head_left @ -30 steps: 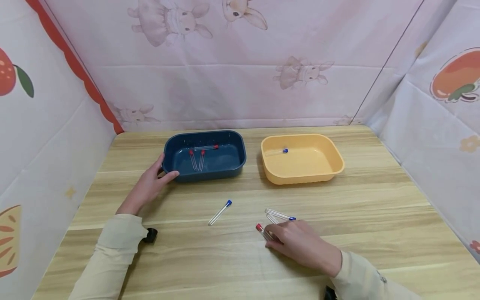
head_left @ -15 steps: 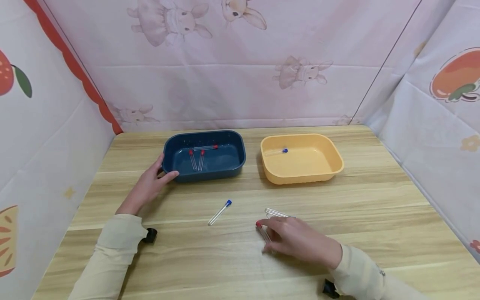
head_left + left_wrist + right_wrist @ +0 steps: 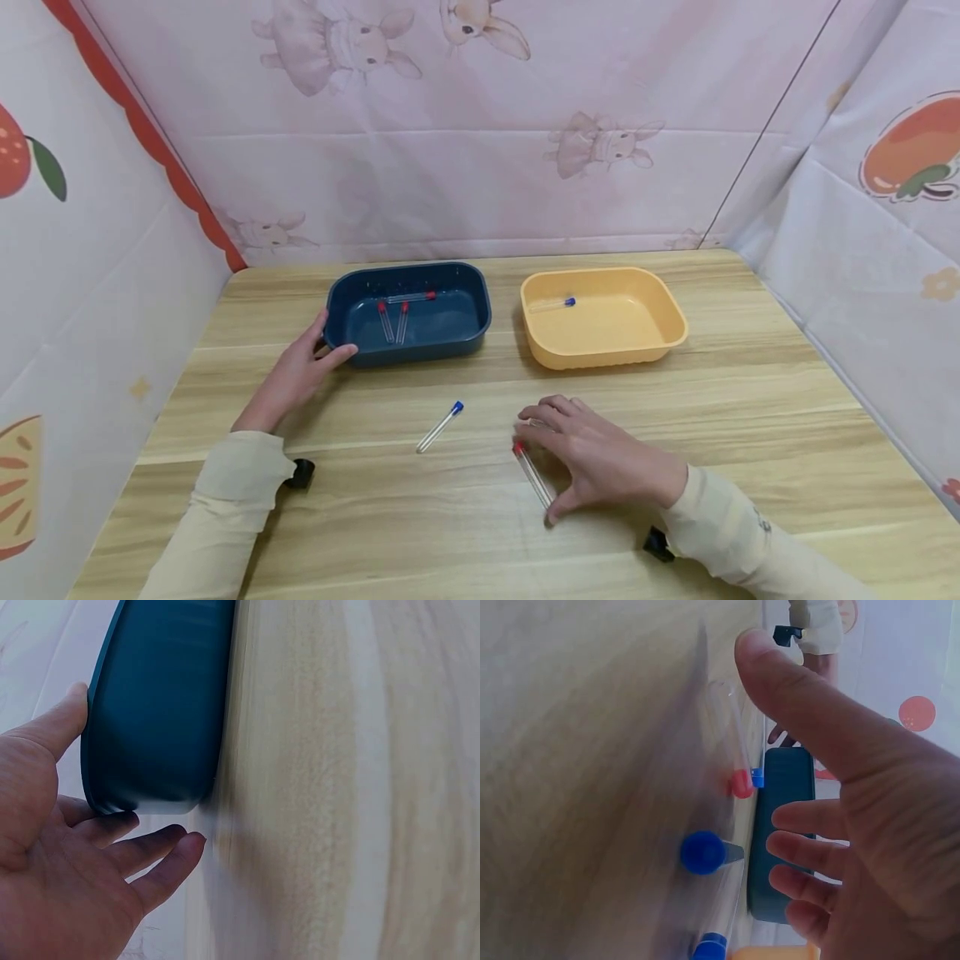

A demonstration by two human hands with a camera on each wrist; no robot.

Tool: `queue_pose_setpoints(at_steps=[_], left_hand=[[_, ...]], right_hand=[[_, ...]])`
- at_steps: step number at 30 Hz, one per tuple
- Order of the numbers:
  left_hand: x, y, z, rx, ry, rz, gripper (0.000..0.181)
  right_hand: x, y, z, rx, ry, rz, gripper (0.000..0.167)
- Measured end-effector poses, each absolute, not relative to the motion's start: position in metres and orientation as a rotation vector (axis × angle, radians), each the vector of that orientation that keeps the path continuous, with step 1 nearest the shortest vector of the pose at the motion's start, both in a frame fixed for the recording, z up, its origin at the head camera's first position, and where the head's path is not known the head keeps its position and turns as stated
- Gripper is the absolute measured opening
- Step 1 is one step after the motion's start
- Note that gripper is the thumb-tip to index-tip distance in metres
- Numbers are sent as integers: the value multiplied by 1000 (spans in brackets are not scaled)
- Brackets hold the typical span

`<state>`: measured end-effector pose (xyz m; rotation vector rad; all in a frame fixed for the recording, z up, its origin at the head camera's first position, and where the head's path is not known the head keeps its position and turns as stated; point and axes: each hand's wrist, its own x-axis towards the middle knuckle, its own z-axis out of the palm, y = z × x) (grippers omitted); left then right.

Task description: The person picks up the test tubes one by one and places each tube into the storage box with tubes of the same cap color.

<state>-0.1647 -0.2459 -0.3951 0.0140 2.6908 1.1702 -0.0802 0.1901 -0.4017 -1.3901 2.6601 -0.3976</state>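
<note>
My left hand [image 3: 294, 377] rests at the left end of the dark blue basin [image 3: 420, 353]. In the left wrist view its thumb touches the rim, and its fairly straight fingers lie along the end wall. My right hand [image 3: 603, 457] is spread over a red-capped clear tube [image 3: 535, 478], thumb by the lower end and fingers near the cap. The right wrist view shows a gap between that hand and the tube. Blue-capped tubes [image 3: 703, 853] lie beside it, mostly hidden under the hand in the head view. Another blue-capped tube [image 3: 439, 427] lies mid-table.
Inside the blue basin are three red-capped tubes [image 3: 403, 322]. A yellow basin [image 3: 600, 360] stands to its right, with one blue-capped tube [image 3: 553, 305] in it. Printed cloth walls [image 3: 465, 192] close off the table's back and sides.
My right hand's fingers have come off the red-capped tube and spread apart, the thumb moving toward its lower end. The tube has turned slightly. My left hand stays at the basin.
</note>
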Motion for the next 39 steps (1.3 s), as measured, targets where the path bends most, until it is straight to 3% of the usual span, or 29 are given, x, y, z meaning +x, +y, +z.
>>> queue_pose_setpoints(at_steps=[39], left_hand=[[-164,-246,-397,9,2691,1168,100]], right_hand=[[-86,188,-401,-1342,2554,-278,99]])
